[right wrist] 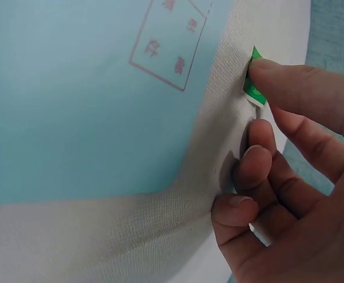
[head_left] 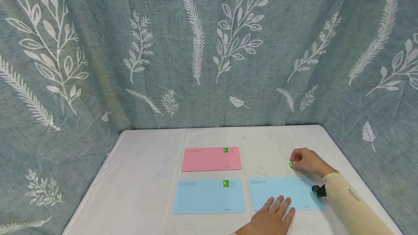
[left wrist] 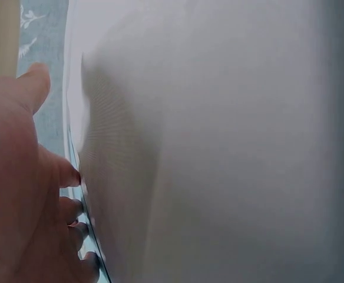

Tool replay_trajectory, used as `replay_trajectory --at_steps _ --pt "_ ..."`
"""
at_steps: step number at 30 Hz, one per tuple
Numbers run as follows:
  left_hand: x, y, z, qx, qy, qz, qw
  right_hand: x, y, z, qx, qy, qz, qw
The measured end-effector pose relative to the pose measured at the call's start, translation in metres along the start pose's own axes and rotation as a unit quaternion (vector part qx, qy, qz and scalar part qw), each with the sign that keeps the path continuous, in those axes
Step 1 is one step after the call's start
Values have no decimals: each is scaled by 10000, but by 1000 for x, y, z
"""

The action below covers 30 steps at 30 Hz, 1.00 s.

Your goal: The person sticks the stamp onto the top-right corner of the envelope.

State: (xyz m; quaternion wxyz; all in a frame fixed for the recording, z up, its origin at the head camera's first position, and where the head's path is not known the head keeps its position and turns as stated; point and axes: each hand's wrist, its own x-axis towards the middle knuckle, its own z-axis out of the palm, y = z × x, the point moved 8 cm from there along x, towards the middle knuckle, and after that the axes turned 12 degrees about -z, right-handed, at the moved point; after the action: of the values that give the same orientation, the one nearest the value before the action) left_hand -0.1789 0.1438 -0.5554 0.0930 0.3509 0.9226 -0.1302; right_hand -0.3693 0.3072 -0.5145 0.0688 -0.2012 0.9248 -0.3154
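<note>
My right hand (head_left: 308, 161) pinches a small green stamp (right wrist: 254, 88) between thumb and fingers, beyond the top edge of the right-hand blue envelope (head_left: 277, 188). In the right wrist view its other fingers are curled close over the tablecloth. The left hand (head_left: 273, 217) rests with spread, straight fingers on that envelope's lower edge. Red printed marks show at the envelope's corner (right wrist: 166, 53) in the right wrist view. Left of it lies another blue envelope (head_left: 205, 198) bearing a green stamp (head_left: 225, 183).
Behind the left blue envelope lies a pink envelope (head_left: 209, 160) with a green stamp (head_left: 225, 150) near its top right. The white-covered table (head_left: 140, 169) is bordered by a blue-green leaf-patterned curtain (head_left: 156, 46). A black device (head_left: 319, 190) sits at my right wrist.
</note>
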Motion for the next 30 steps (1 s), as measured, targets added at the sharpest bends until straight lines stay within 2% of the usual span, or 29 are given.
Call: replay_trajectory --at_steps 7,11,14,19,24,30 --pt "-1 -6 0 -164 143 52 9997 4 -2 0 45 222 -112 9997" --pt "-6 3 10 -367 102 281 9989 -11 11 15 167 245 41 9996" --pt "-9 7 12 -407 164 423 9981 -21 20 22 252 294 129 9992" --pt "-6 2 3 -266 288 399 9984 -15 15 9 272 384 -44 9989" --pt "-2 -2 -8 -47 485 353 9982 -11 2 -11 695 105 -149 9974" --pt "0 -6 -12 -139 81 265 9995 -21 -15 -8 1500 -753 -527 9844"
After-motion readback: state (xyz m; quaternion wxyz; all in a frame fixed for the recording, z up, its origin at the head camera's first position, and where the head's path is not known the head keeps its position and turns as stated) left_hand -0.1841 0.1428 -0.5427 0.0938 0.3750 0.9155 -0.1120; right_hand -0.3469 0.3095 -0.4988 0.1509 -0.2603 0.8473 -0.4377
